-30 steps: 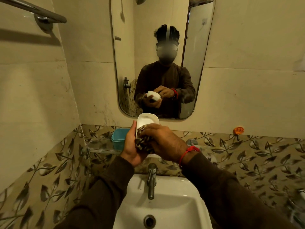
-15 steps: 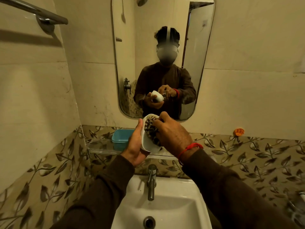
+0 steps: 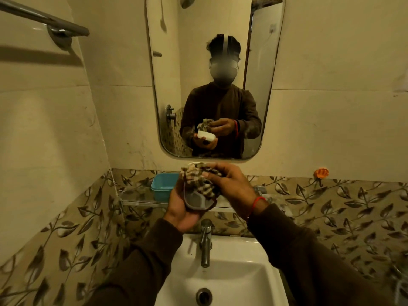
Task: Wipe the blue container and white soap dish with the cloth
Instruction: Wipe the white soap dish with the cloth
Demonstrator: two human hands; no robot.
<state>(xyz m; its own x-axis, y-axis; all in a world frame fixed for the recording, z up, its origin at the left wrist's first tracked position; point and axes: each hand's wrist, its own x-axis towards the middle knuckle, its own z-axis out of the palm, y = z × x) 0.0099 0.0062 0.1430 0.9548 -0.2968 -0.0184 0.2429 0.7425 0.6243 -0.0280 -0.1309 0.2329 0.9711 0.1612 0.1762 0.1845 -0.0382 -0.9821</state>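
Observation:
My left hand cups the white soap dish from below, above the tap, with its hollow facing up toward me. My right hand holds a bunched checked cloth and presses it into the far part of the dish. The cloth hides most of the dish's rim. The blue container stands open on the glass shelf, just left of my left hand, untouched.
A white sink with a chrome tap lies right under my hands. A mirror hangs on the wall ahead. A towel rail juts out at upper left. An orange hook is stuck on the wall at right.
The dish has tipped from upright on its edge to lying flat in my left palm. Both hands have dropped a little, and the cloth has moved to the dish's far end.

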